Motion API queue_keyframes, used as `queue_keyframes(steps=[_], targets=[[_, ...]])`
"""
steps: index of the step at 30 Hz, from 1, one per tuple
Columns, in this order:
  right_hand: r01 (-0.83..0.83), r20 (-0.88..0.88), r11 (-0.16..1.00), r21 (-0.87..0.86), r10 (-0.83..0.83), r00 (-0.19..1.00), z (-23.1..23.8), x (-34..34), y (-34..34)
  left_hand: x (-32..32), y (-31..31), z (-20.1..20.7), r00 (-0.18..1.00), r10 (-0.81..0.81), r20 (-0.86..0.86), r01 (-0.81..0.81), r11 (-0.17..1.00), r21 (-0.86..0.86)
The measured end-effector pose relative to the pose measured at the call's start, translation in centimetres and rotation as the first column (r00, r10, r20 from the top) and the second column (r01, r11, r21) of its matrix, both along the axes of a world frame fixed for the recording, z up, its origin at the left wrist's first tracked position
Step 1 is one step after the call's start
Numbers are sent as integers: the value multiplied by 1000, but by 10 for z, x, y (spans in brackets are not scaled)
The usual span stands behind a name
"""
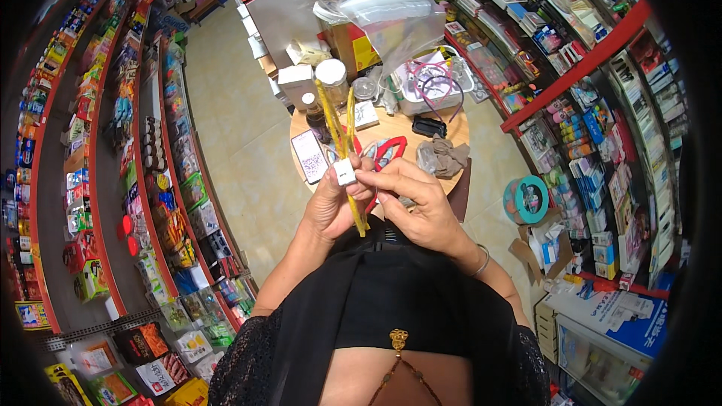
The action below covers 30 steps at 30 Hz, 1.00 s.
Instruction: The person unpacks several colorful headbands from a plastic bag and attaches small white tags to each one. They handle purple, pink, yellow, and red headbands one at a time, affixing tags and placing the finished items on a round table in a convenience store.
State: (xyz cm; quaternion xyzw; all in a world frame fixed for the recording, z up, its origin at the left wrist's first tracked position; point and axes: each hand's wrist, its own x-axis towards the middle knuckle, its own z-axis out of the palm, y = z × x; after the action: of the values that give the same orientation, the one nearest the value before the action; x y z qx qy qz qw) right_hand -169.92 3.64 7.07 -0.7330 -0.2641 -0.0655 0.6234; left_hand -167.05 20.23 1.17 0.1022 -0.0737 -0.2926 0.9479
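Note:
My left hand (331,207) and my right hand (417,199) are raised together in front of my chest. Between them they hold a thin yellow braided cord (335,124) that loops upward and hangs down to about (359,225). A small white tag or clip (346,174) sits on the cord, pinched at my left fingertips. My right fingers grip the cord just right of the tag, with a red cord (387,152) seen behind them. A bracelet circles my right wrist (483,259).
A round wooden table (451,129) stands ahead with a phone (309,156), jars, white boxes, a white basket (429,83), a black case and a clear plastic bag (391,19). Stocked shop shelves curve along the left (150,173) and right (594,105). A teal tape roll (526,199) lies right.

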Motion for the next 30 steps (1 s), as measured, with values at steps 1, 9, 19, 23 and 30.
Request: queue_keyframes(steps=[1,9,19,23,30], targets=[[-6,-4,1000,9,6,1000,-1,-1,0,0,0,0,1000,12,0,-12,1000,13],[0,-43,998,62,3,999,-3,-6,2,-1,0,0,997,70,43,-75,988,136],[21,-52,999,33,-20,998,-8,-10,1,-2,1,6,987,102,120,-126,968,217],[16,-66,1000,23,-15,998,-12,-10,0,1,5,8,985,75,158,-114,961,252],[22,-139,998,59,-14,990,-14,-12,-1,0,5,15,986,43,163,-88,956,278]])
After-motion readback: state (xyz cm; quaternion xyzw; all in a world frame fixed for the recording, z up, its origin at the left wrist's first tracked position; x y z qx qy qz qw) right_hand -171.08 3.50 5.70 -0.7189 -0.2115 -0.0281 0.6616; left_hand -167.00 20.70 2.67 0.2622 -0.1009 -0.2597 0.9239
